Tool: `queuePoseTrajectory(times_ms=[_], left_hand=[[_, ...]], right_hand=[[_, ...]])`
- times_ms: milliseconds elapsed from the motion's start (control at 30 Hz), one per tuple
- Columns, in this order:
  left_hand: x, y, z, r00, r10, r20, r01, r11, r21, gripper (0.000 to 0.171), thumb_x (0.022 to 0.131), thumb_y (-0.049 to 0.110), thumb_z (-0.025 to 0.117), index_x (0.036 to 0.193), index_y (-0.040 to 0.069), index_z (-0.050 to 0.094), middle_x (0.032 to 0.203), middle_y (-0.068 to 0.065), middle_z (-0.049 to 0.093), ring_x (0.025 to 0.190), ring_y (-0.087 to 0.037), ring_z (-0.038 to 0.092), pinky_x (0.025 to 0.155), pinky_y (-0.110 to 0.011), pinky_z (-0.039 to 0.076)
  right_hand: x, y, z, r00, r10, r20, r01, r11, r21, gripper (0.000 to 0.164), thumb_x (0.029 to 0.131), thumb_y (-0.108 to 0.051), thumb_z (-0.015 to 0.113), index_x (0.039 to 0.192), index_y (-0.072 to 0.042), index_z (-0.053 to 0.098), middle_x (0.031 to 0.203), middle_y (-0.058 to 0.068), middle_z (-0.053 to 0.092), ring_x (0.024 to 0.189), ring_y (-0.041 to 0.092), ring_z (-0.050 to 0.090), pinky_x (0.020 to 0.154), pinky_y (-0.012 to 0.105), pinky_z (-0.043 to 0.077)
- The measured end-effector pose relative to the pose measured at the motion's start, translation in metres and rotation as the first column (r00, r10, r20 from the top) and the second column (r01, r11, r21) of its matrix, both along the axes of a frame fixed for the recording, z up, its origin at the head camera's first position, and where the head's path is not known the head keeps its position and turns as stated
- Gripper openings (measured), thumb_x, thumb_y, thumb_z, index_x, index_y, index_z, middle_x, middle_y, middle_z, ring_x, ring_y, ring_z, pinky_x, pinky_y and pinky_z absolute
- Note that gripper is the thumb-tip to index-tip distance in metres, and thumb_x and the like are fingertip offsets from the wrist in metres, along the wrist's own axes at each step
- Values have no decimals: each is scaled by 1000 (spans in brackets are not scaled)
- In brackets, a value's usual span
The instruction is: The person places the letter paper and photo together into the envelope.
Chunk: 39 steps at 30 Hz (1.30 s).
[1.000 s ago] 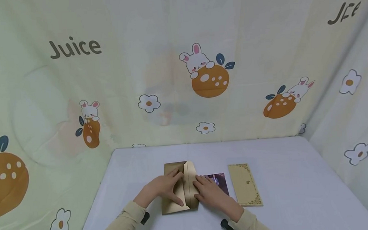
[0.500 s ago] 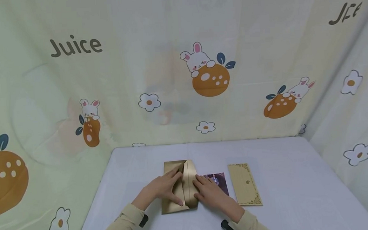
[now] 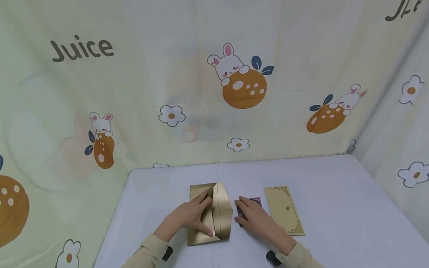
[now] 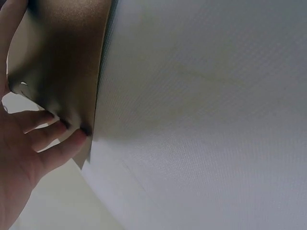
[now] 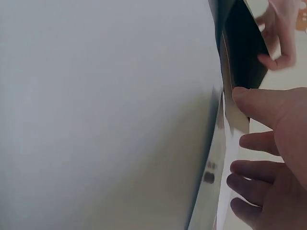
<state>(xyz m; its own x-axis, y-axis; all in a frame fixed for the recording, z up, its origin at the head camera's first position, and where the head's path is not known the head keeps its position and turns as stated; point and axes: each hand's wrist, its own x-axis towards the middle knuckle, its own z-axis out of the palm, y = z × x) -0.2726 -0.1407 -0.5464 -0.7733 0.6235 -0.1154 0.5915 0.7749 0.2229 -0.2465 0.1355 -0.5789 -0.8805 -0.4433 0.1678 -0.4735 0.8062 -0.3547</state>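
A gold envelope (image 3: 224, 211) lies on the white table with its flap folded out to the right and its mouth parted. Across its front rests my left hand (image 3: 190, 215), thumb and fingers spread apart near the opening. In the left wrist view its fingertips touch the envelope's brownish-gold surface (image 4: 81, 28). My right hand (image 3: 258, 219) is over a dark printed photo (image 3: 256, 200) just right of the flap, covering most of it. The right wrist view shows that hand's fingers stretched out and apart; whether they touch the photo is hard to tell.
A cream card (image 3: 283, 207) with brown ornamental corners lies right of the photo. The white tabletop (image 3: 333, 208) reaches back to a printed curtain (image 3: 287, 117) with rabbits and oranges. Another curtain (image 3: 418, 203) hangs along the right side.
My right hand has left the envelope's flap and moved right onto the photo. The left hand stays on the envelope. The view has tilted slightly downward.
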Motion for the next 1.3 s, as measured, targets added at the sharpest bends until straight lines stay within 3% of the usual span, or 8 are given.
queuePoseTrajectory(times_ms=[167, 400, 600, 833, 933, 1100, 1200, 1300], left_hand=[[-1, 0, 2, 1000, 6, 13, -6, 1000, 2, 93, 63, 80, 74, 130, 24, 40, 163, -19, 25, 128, -32, 54, 76, -42, 53], [-1, -1, -1, 1000, 17, 22, -17, 1000, -3, 93, 63, 81, 74, 129, 25, 40, 164, -21, 23, 132, -35, 52, 79, -45, 53], [0, -2, -1, 999, 21, 30, -21, 1000, -2, 94, 63, 82, 73, 130, 25, 40, 165, -21, 21, 132, -34, 53, 79, -44, 53], [0, -1, 0, 999, 24, 27, -24, 1000, 8, 93, 64, 81, 73, 131, 26, 39, 165, -21, 20, 136, -35, 49, 80, -45, 53], [0, -1, -1, 999, 21, 27, -22, 1000, 11, 94, 64, 80, 74, 132, 26, 39, 165, -21, 20, 136, -36, 49, 80, -46, 54], [-1, -1, -1, 1000, 18, 24, -18, 1000, 15, 93, 64, 80, 74, 132, 26, 39, 164, -21, 22, 136, -36, 49, 80, -46, 54], [0, -1, -1, 999, 20, 28, -20, 1000, 15, 93, 64, 80, 74, 131, 26, 39, 165, -21, 21, 135, -35, 50, 79, -45, 53], [0, -2, -1, 999, 19, 31, -19, 1000, 15, 94, 64, 80, 73, 132, 25, 40, 165, -20, 20, 134, -35, 51, 79, -44, 53]], right_hand=[[-6, 20, 1, 996, -85, -32, 85, 996, -4, 54, 94, -28, 70, 136, 3, 56, 143, 30, 51, 134, 46, 49, 110, 58, 38], [-12, 45, -2, 967, -253, -18, 253, 966, 53, 70, 95, -35, 70, 139, 14, 47, 148, 40, 40, 141, 54, 36, 113, 62, 31], [-13, 50, -2, 969, -246, 23, 243, 966, 86, 68, 94, -38, 70, 137, 11, 50, 150, 41, 36, 143, 57, 30, 113, 65, 29], [-14, 49, -1, 965, -264, 11, 263, 964, 27, 52, 91, -31, 75, 123, 5, 57, 145, 37, 42, 141, 55, 33, 112, 66, 29], [-15, 46, -1, 957, -292, 4, 292, 956, -37, 47, 88, -27, 79, 117, 1, 56, 131, 28, 54, 127, 48, 48, 102, 62, 39], [-17, 43, -1, 938, -340, 59, 345, 930, -127, 36, 91, -17, 75, 118, -5, 53, 102, 13, 65, 89, 25, 59, 76, 40, 46], [-18, 45, -1, 933, -340, 121, 359, 909, -212, 27, 96, -8, 65, 121, -6, 55, 96, 11, 68, 79, 17, 60, 66, 31, 48], [-18, 49, 0, 933, -320, 165, 357, 878, -318, 24, 98, -2, 59, 122, -4, 59, 96, 11, 69, 79, 16, 61, 64, 27, 49]])
